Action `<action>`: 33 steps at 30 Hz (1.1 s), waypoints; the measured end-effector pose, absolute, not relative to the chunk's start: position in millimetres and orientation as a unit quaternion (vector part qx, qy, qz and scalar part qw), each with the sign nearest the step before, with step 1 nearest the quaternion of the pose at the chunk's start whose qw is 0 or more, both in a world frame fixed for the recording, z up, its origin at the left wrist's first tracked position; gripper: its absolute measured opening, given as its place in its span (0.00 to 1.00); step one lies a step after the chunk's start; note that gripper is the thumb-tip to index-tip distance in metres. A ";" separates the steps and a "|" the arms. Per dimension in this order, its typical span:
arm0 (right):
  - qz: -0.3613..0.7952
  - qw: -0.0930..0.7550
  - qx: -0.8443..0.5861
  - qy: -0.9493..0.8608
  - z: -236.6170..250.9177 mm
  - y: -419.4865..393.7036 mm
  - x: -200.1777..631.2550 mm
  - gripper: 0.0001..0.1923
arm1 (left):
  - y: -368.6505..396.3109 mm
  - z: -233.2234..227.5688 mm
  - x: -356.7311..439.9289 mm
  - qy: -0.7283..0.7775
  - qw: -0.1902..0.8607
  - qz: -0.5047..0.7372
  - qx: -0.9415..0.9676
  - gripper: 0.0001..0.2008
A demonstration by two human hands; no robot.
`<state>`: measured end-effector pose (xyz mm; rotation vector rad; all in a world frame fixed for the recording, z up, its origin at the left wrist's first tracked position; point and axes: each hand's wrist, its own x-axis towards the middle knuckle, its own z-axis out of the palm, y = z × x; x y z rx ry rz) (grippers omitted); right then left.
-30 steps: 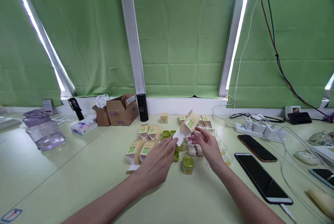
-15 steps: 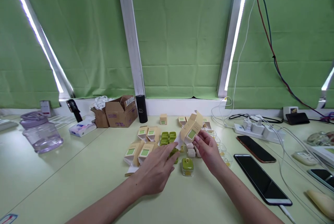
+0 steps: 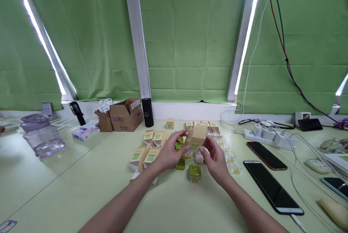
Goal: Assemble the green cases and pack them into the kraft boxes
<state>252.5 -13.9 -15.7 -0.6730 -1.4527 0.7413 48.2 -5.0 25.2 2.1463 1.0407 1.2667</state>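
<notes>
Between my hands, just above the table, is a small kraft cardboard box [image 3: 199, 132] with a green window, its flap raised on the left. My left hand [image 3: 172, 154] has its thumb and fingers closed on the box's left side. On the right side, my right hand [image 3: 216, 159] pinches it low down. Below stands a small clear jar with a green lid [image 3: 195, 173]. A pale, whitish piece [image 3: 199, 158] lies just behind that jar. Green lids [image 3: 180, 164] sit partly hidden behind my left hand. Clear jars [image 3: 234, 166] line up beyond my right hand.
Several similar boxes [image 3: 138, 157] lie open to the left, and more [image 3: 214, 128] stand at the back. Two phones [image 3: 273, 186] and a power strip [image 3: 268, 135] with trailing cables are on the right. A water jug [image 3: 43, 137] and a brown carton [image 3: 126, 117] stand on the left.
My left hand has risen from the table to the box and closed on its left side. The box has turned more upright in my right hand.
</notes>
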 end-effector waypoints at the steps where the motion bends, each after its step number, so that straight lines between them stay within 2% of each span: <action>1: 0.318 0.634 -0.294 -0.640 -16.4 -13.9 252.7 0.21 | -3.8 21.7 47.9 0.375 0.220 0.460 0.774 0.25; 8: 0.246 0.619 -0.295 -0.686 -18.7 -15.8 251.2 0.21 | -7.4 1.9 44.4 0.379 0.180 0.488 0.765 0.23; 11: 0.180 0.620 -0.305 -0.700 -17.8 -16.8 252.5 0.20 | -11.8 0.8 43.1 0.361 0.160 0.488 0.778 0.24; 15: 0.080 0.611 -0.301 -0.728 -17.5 -18.9 255.6 0.25 | -16.7 1.9 42.2 0.326 0.125 0.477 0.807 0.27; 22: -0.018 0.578 -0.238 -0.780 -20.2 -23.3 255.9 0.32 | -16.8 -0.4 39.0 0.278 -0.029 0.506 0.816 0.26; 28: -0.070 0.583 -0.224 -0.778 -23.1 -23.0 254.6 0.28 | -16.7 -10.8 34.6 0.292 -0.145 0.499 0.803 0.23; 33: -0.115 0.576 -0.202 -0.784 -23.8 -21.6 255.1 0.28 | -16.6 -18.4 31.6 0.300 -0.201 0.495 0.790 0.20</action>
